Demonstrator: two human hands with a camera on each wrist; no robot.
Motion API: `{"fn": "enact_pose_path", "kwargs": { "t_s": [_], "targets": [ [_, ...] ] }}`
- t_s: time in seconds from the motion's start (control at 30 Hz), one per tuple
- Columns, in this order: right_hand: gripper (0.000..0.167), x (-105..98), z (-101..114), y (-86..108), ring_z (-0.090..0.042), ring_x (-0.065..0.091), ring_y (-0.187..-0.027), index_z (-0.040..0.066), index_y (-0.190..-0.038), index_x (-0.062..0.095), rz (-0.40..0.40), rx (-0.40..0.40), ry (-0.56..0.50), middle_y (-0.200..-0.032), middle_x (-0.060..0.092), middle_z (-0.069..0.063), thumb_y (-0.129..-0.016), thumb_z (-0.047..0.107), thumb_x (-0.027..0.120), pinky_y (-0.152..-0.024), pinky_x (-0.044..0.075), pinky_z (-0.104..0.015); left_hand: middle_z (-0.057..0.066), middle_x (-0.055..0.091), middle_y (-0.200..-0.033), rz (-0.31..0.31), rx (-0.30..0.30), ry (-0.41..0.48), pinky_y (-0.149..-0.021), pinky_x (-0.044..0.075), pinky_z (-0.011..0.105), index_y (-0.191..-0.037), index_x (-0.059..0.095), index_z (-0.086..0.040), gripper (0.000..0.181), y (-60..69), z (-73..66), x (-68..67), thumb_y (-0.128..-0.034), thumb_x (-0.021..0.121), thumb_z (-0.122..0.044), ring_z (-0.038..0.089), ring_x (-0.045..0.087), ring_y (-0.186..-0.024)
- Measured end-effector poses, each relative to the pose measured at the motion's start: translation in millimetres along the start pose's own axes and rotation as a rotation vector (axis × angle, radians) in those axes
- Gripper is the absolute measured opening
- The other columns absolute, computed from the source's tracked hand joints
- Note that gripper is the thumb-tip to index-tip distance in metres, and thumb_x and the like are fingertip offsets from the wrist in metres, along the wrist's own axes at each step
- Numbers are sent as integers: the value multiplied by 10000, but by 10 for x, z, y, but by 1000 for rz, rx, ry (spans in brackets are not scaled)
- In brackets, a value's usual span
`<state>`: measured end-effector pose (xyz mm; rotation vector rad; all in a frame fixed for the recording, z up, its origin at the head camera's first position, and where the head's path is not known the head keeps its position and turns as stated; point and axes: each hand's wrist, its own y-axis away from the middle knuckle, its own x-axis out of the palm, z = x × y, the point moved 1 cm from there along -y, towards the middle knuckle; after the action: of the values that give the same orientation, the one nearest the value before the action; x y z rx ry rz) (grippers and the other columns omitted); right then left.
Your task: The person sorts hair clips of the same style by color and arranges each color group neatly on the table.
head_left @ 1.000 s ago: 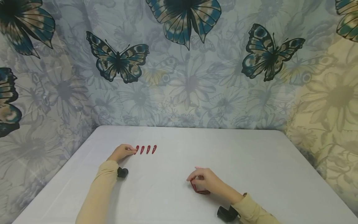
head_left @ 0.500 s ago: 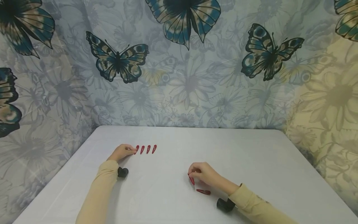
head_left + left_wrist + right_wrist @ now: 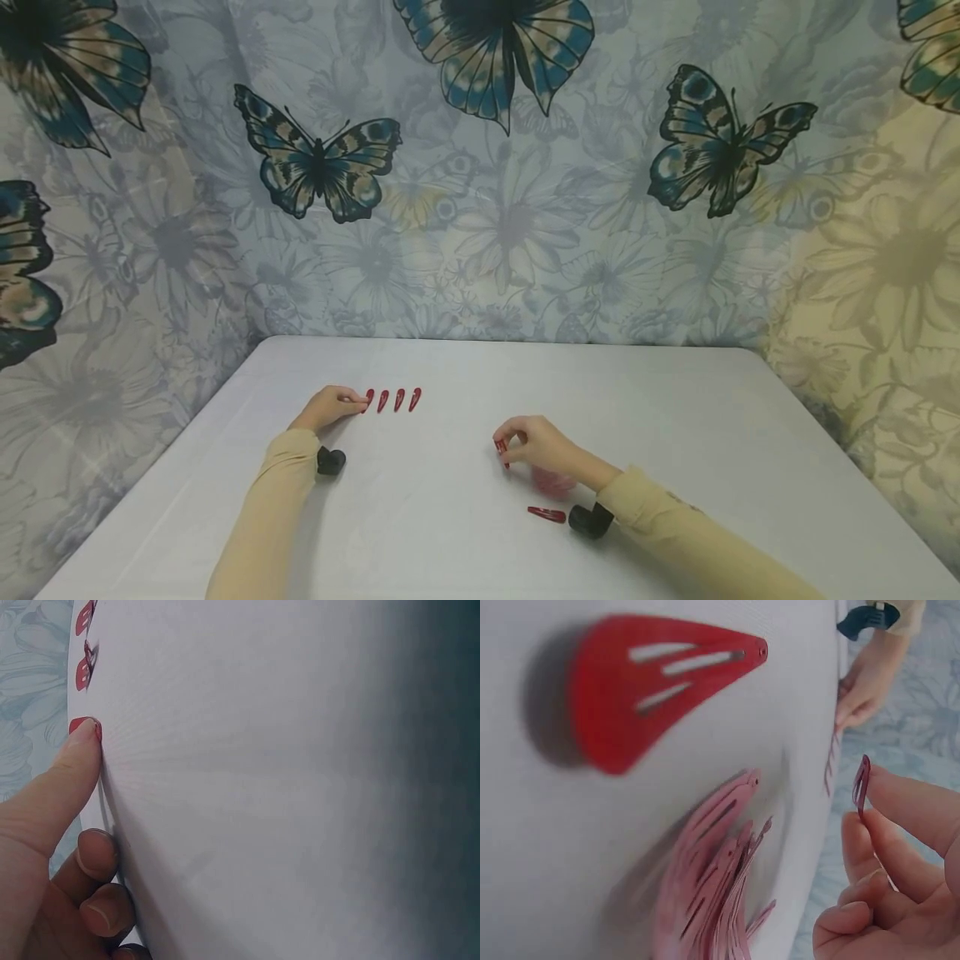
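Several red hair clips stand in a row (image 3: 400,400) at the back left of the white table. At its left end, my left hand (image 3: 327,407) holds a red clip (image 3: 81,724) under the thumb, with the other fingers curled below; the index fingertip's contact is hidden. My right hand (image 3: 542,446) pinches another red clip (image 3: 862,784) between thumb and index finger, near the table's middle. Closer to the front, one red clip (image 3: 547,514) lies flat. Pink clips (image 3: 709,877) sit in a bunch beside it, partly covered by the right hand in the head view.
The white table (image 3: 420,525) reaches back to a cloth wall (image 3: 517,308) patterned with flowers and butterflies. Black wrist mounts (image 3: 591,521) sit close to the tabletop beneath both sleeves.
My right hand has moved back and slightly left, lifting one red clip away from the other. Pink clips now show under the right wrist. The left hand has stayed in place.
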<state>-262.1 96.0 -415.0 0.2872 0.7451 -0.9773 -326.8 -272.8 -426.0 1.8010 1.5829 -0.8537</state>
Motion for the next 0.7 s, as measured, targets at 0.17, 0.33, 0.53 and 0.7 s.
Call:
{"fn": "enact_pose_path", "kwargs": {
  "t_s": [0.17,0.33,0.53,0.7],
  "targets": [
    [236,-5,12,-113,-91,381,-686,-31,-1025,697,-22,31,-19,-908,695,-119,-811,52,749,-588,316,-196,264,668,-1152,-5,-3,1,-972,422,534,-964,715,46,213,-9,-2,-15,-894,682,-153,420,587,-1077],
    [273,-17,58,-238,-131,378,-715,-33,-1049,694,-37,81,-53,-929,698,-131,-805,71,759,-606,301,-209,254,677,-1145,-1,-2,1,-969,429,528,-964,722,39,206,-5,-2,-1,-895,684,-151,415,598,-1069],
    [309,-6,130,-375,-132,387,-727,-30,-1067,692,-44,102,-51,-942,695,-124,-796,92,776,-623,314,-216,256,674,-1152,-4,-10,-4,-972,425,531,-965,721,37,201,-1,-14,2,-894,686,-148,412,597,-1072],
    [313,14,173,-473,-117,394,-727,-30,-1073,694,-49,119,-58,-944,702,-133,-793,86,774,-634,323,-209,256,672,-1156,-1,-12,1,-970,427,527,-966,722,37,203,3,-13,-1,-895,687,-150,409,597,-1073]
  ]
}}
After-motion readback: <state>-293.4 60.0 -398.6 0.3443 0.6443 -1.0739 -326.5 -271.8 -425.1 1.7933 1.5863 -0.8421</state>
